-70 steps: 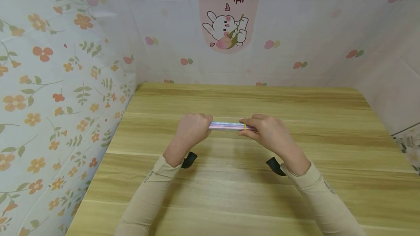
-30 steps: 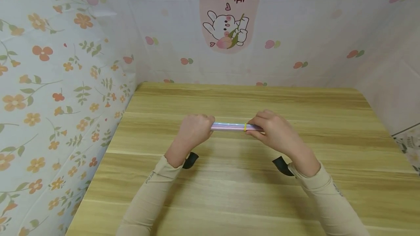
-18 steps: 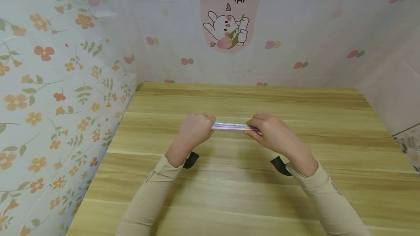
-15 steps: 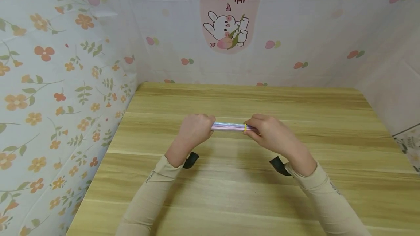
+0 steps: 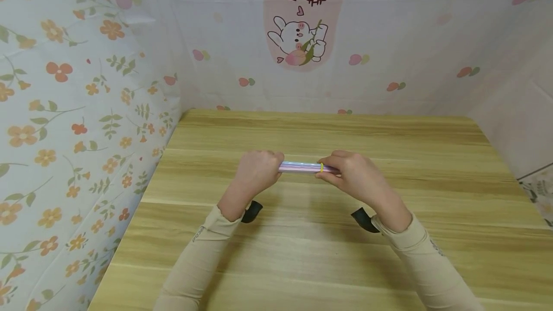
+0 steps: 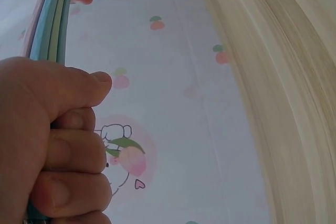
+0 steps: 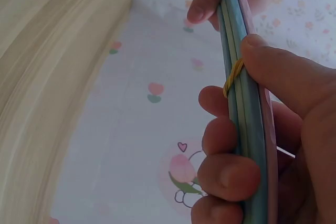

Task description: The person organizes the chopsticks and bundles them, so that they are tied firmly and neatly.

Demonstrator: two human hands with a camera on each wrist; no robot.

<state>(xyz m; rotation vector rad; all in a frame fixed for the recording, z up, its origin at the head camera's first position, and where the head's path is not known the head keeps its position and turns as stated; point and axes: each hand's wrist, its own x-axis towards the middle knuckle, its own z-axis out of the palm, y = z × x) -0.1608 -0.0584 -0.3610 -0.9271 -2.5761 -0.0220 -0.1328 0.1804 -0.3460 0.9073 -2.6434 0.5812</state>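
Note:
A bundle of pastel pencils (image 5: 298, 167) in blue, green, pink and purple is held level above the table, running from one hand to the other. Around it, toward its right end, sits a yellow rubber band (image 5: 321, 167). My left hand (image 5: 256, 172) grips the left part of the bundle in a fist. With thumb and fingers, my right hand (image 5: 357, 174) holds the right part. In the right wrist view, the thumb and forefinger lie right beside the rubber band (image 7: 234, 76) on the pencils (image 7: 253, 119). Both ends of the bundle are mostly hidden by the hands.
Below the hands spreads a wood-grain table (image 5: 298, 263). A white printed cloth (image 5: 389, 28) hangs behind it, and a flowered cloth (image 5: 65, 124) hangs at the left. Dark curved pieces stick out at the left wrist (image 5: 252, 211) and right wrist (image 5: 365, 220).
Over the last second my right hand has slid left along the pencils, up to the rubber band. The left hand and the bundle have stayed almost still.

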